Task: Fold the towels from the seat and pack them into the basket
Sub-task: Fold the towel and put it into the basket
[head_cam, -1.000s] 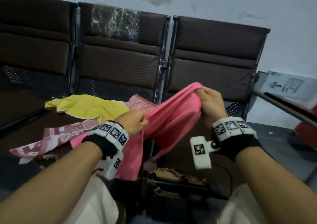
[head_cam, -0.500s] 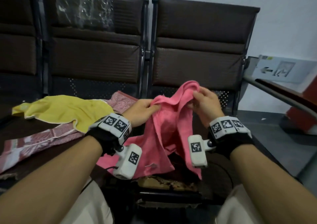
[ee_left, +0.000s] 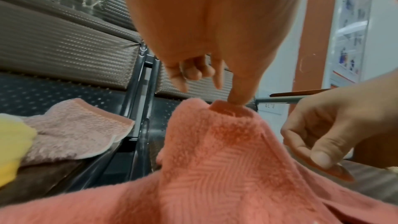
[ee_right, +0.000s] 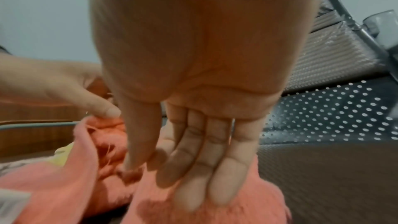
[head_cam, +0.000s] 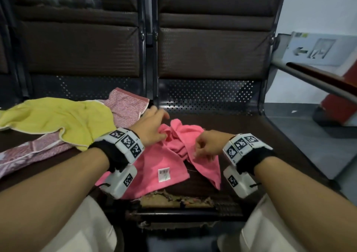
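Note:
A pink towel [head_cam: 166,161] lies crumpled on the dark seat [head_cam: 241,128], its white label facing up. My left hand [head_cam: 152,126] hovers over the towel's far left part with fingers loose. In the left wrist view only the thumb tip [ee_left: 234,103] touches a raised fold of the pink towel [ee_left: 226,168]. My right hand [head_cam: 202,148] pinches an edge of the towel near its middle; in the right wrist view the thumb [ee_right: 137,142] meets the fingers on the pink towel [ee_right: 64,185]. No basket is in view.
A yellow towel [head_cam: 63,120] lies on a pink-and-white patterned towel [head_cam: 125,106] on the seat to the left. Padded backrests stand behind. An armrest rail [head_cam: 318,81] runs along the right. The seat's front edge [head_cam: 173,201] is torn.
The pink towel, held up between both hands a second ago, has come down onto the seat. My left hand has let go of it; both hands are lower.

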Demonstrator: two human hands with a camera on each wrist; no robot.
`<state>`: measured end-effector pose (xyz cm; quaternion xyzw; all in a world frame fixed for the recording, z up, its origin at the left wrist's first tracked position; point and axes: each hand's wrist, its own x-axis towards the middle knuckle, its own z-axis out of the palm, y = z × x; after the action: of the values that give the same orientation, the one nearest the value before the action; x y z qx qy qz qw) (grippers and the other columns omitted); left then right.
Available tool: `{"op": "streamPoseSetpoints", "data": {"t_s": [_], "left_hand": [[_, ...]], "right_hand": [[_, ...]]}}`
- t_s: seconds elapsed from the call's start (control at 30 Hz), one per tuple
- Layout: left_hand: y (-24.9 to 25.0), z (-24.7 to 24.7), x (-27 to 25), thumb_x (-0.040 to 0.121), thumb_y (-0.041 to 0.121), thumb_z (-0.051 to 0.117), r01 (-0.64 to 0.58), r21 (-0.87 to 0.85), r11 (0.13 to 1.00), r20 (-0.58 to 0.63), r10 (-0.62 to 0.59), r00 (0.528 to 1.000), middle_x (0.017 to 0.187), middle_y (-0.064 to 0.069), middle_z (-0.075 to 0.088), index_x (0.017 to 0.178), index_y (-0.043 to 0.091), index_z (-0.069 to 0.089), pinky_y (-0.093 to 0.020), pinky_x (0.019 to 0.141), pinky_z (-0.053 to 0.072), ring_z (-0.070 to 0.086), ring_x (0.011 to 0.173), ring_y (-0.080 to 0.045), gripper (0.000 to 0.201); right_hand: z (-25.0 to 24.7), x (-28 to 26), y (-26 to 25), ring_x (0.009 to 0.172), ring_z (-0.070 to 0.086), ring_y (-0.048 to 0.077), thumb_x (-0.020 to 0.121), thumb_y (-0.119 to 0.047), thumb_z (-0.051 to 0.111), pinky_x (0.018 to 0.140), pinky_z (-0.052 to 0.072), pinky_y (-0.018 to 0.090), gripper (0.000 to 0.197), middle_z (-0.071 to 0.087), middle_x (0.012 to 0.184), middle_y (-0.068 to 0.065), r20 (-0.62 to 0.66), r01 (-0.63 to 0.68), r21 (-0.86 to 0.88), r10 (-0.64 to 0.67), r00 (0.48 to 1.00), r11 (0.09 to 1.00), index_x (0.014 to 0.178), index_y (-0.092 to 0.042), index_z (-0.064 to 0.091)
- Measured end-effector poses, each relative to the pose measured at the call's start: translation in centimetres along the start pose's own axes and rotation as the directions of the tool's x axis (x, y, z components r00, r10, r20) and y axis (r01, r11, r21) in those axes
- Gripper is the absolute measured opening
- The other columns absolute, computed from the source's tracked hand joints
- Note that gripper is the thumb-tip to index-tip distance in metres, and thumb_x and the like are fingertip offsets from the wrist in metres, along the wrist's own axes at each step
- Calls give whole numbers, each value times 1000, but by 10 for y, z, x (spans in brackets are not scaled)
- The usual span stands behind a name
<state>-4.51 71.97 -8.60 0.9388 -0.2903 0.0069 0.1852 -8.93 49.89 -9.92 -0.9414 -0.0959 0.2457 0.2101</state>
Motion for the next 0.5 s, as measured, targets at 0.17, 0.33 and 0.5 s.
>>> {"op": "streamPoseSetpoints", "data": {"t_s": [0.17, 0.33, 0.5], "left_hand": [[18, 10, -9, 87, 28, 60, -204, -7, 979, 313, 196, 929, 74, 18, 55, 100, 26, 68, -11, 65, 36, 49, 65, 3, 16], [14, 27, -13, 91, 35, 52, -202, 86, 976, 584, 115, 803, 102, 10, 64, 115, 27, 61, -18, 77, 42, 58, 87, -6, 27], [20, 35, -13, 92, 44, 49, -195, 108, 975, 552, 104, 827, 87, 10, 60, 119, 24, 55, -17, 62, 38, 53, 69, -4, 34]], "right_hand": [[12, -14, -3, 65, 64, 13, 67, -58, 75, 67, 52, 29, 43, 66, 65, -5, 162, -67, -234, 107, 981, 970, 74, -16, 65], [23, -21, -6, 71, 57, 16, 69, -22, 77, 55, 50, 20, 27, 59, 79, -2, 131, -67, -381, 125, 983, 922, 85, -23, 55], [14, -23, -6, 54, 61, 10, 80, -11, 63, 46, 48, 22, 25, 67, 85, 6, 66, -71, -203, 86, 994, 977, 104, -12, 53]]}}
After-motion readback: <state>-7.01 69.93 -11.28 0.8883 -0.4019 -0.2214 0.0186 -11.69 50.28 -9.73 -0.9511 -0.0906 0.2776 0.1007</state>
